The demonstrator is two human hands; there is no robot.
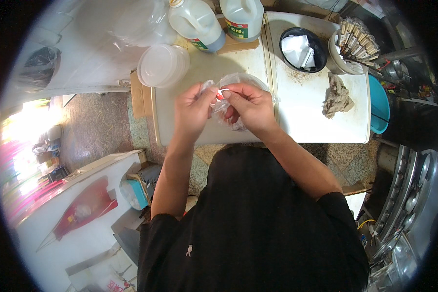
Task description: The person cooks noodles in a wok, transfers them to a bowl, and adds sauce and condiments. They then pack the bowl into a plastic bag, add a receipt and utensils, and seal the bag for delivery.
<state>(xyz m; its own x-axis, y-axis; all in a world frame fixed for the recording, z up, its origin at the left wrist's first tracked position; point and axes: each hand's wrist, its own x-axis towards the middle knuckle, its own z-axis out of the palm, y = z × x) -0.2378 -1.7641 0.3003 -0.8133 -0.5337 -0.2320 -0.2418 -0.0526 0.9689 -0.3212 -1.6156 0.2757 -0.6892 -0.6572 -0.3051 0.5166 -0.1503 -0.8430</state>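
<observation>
Over the white worktop, my left hand (192, 107) and my right hand (252, 107) meet at a clear plastic bag (240, 79). The left thumb and fingers pinch its gathered top. The right thumb and forefinger grip the bag's gathered part beside a small red and white piece (220, 95), which shows between the fingertips. Below the hands the bag bulges around what looks like a round container; the right hand hides part of it, and its contents cannot be made out.
Stacked clear plastic lids or tubs (160, 66) stand at the back left, near two plastic jugs (195, 22). Rightward are a black bowl (285, 62) holding white paper, a tub of wrapped chopsticks (357, 42), a crumpled cloth (337, 95) and a turquoise bucket (380, 106).
</observation>
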